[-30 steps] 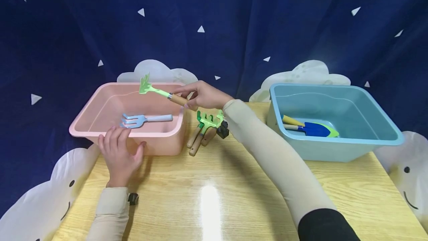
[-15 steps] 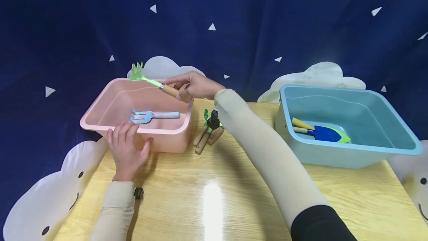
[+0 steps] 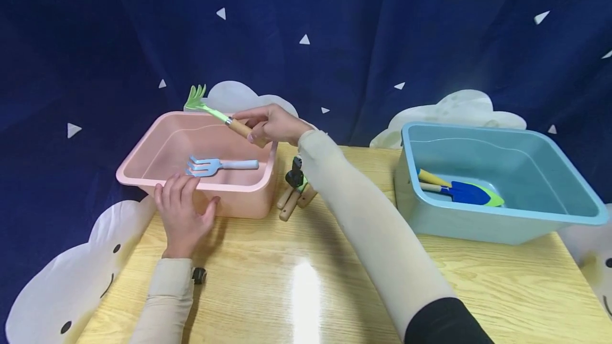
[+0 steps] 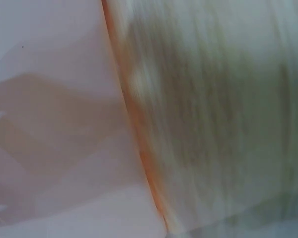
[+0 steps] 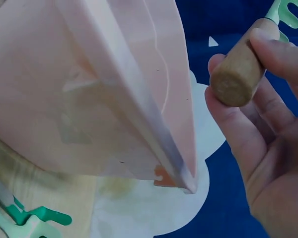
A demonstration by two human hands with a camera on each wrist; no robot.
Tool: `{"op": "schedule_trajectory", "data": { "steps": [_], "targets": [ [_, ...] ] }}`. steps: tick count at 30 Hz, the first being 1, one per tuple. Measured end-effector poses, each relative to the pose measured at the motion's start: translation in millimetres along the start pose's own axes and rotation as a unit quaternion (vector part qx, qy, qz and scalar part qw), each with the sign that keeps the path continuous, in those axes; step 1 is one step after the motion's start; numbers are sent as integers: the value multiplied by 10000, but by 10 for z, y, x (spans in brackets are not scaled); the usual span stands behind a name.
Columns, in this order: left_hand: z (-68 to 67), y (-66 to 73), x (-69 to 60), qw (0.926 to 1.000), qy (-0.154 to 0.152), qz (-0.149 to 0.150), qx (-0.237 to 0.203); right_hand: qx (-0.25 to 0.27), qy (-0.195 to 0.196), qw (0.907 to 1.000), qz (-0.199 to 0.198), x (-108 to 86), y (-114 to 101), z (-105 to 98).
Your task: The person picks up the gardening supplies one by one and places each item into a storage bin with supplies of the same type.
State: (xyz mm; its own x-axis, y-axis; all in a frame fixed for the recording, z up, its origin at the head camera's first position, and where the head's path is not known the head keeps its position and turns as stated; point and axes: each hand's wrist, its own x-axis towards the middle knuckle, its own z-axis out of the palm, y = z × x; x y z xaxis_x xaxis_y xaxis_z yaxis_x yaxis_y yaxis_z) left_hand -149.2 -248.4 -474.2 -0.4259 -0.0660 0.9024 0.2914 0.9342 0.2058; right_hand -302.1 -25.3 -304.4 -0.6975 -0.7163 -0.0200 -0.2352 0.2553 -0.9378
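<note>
In the head view my right hand (image 3: 277, 125) pinches the wooden handle of a light green hand rake (image 3: 217, 114) above the back right of a pink basin (image 3: 239, 201). The rake's prongs point up and left. The right wrist view shows the handle's butt end (image 5: 233, 84) between thumb and fingers. My left hand (image 3: 181, 216) rests on the basin's front rim, fingertips over it and thumb spread against the outer wall. A light blue hand fork (image 3: 207, 166) lies inside. The left wrist view shows basin wall (image 4: 54, 148) and table, but no fingers clearly.
Right of the pink basin lie several wooden-handled tools (image 3: 290, 208), partly hidden by the right wrist's camera (image 3: 295, 173). Farther right a blue basin (image 3: 478, 222) holds a blue trowel (image 3: 466, 192), a yellow-green blade under it and a yellow handle (image 3: 432, 177). A dark curtain (image 3: 334, 25) hangs behind.
My right hand has moved left and slightly up with the rake, farther over the pink basin. The left hand keeps its place on the rim. The head view has shifted a little.
</note>
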Motion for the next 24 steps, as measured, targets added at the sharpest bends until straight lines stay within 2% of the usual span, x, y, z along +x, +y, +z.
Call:
{"op": "schedule_trajectory", "data": {
  "steps": [4, 10, 20, 24],
  "targets": [
    [7, 0, 8, 10000, 1, 28, -8, 26, 63, 10000, 7, 12, 35, 10],
    [7, 6, 3, 10000, 35, -9, -8, 233, -187, 9995, -119, 27, 54, 31],
    [1, 2, -2, 10000, 69, -23, -1, -229, -182, 9996, -40, 23, -12, 84],
    [16, -11, 16, 10000, 55, 16, -10, -440, -47, 9989, -163, 50, -13, 107]
  ]
}}
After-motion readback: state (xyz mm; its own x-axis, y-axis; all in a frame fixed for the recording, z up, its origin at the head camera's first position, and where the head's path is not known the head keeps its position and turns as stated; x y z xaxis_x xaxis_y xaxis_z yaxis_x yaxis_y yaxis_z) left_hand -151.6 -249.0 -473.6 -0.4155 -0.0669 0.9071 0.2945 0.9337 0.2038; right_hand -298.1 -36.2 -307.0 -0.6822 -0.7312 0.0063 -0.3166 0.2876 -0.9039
